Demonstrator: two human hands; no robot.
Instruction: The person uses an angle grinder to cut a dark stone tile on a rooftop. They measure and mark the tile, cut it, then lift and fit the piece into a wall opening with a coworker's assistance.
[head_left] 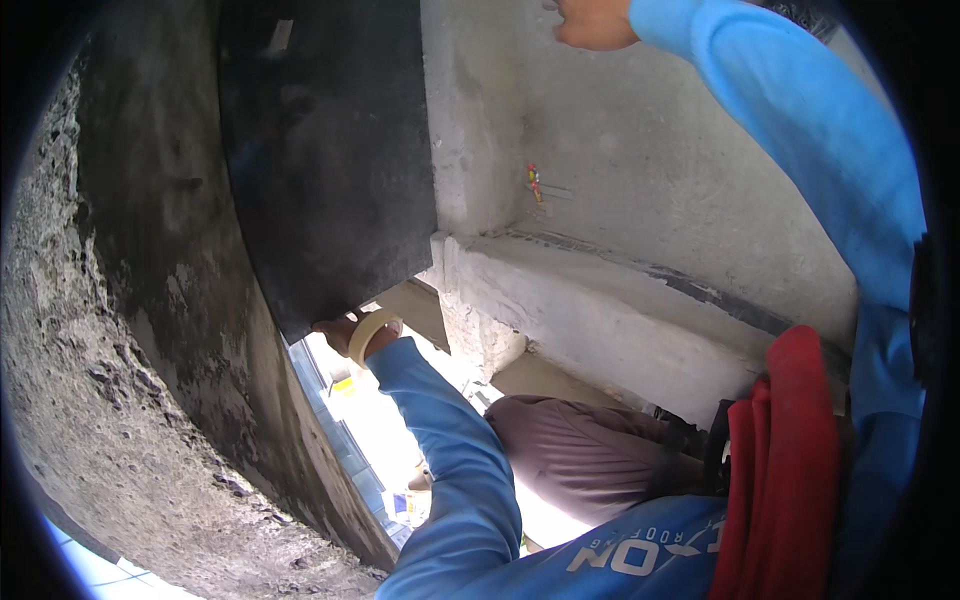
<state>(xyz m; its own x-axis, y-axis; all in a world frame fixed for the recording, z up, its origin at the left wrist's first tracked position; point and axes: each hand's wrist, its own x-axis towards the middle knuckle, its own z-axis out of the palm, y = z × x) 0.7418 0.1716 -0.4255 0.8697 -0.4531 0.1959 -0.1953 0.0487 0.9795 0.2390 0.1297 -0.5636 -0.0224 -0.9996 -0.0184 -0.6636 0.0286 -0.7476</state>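
A tall, dark flat panel [330,170] stands between a rough wall edge and a grey plastered corner. At its bottom edge my left hand [337,332] grips the panel from below, with the fingers partly hidden. Around that wrist, just short of the blue sleeve, hangs a roll of pale masking tape [358,340]. A small light patch [282,36] shows near the top of the panel. High at the top edge of the picture, my right hand [595,22] is raised in front of the grey wall. Its fingers are partly cut off but look apart, and nothing shows in them.
A rough concrete wall edge [130,370] curves along the left. A plastered ledge [600,290] runs rightward from the corner. Small red and yellow fittings [535,183] stick out of the grey wall [690,150]. Below the panel, a bright opening shows blue tiles or glass [345,430]. Red cloth [780,470] hangs over my body.
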